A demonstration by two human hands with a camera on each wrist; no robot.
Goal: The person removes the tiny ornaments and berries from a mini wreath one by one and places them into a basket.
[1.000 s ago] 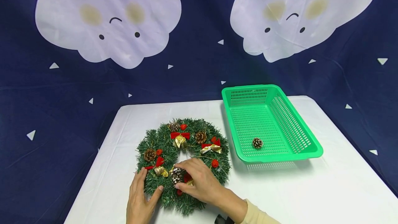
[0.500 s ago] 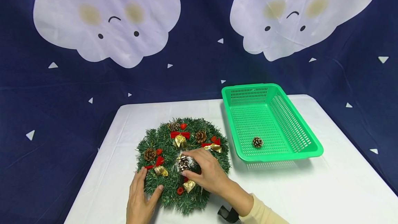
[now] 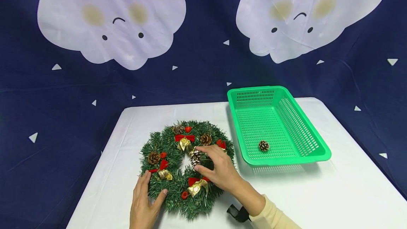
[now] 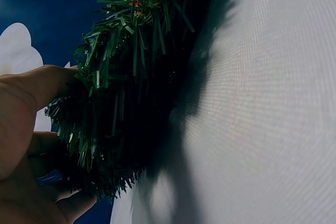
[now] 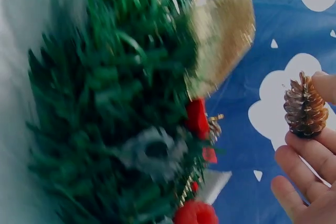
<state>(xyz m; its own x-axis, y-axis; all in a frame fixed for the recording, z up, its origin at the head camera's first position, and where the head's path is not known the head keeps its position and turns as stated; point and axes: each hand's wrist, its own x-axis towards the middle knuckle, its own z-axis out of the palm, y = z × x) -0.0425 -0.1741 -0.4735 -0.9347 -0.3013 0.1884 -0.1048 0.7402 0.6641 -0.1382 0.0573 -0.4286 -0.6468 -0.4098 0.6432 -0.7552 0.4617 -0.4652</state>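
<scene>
A snow-tipped pinecone (image 3: 195, 158) is pinched between the thumb and fingers of my right hand (image 3: 219, 169), over the wreath's centre opening. In the right wrist view the pinecone (image 5: 304, 109) stands upright between the fingertips, apart from the greenery. My left hand (image 3: 144, 200) holds the lower left edge of the green Christmas wreath (image 3: 173, 193), thumb on one side and fingers on the other. Red and gold bows (image 3: 197, 186), red berries (image 3: 184, 195) and brown pinecones (image 3: 154, 158) decorate the wreath. My right hand hides part of its right side.
A green plastic basket (image 3: 281, 162) stands at the back right with one small pinecone (image 3: 264, 146) inside. A white cloth (image 3: 286, 200) covers the table. Near my right wrist is a black object (image 3: 237, 213). A dark blue cloud-print curtain (image 3: 203, 80) hangs behind.
My right hand has moved the pinecone up and to the right, from the wreath's lower part to over its opening. The bow beneath is uncovered. My left hand stays in place.
</scene>
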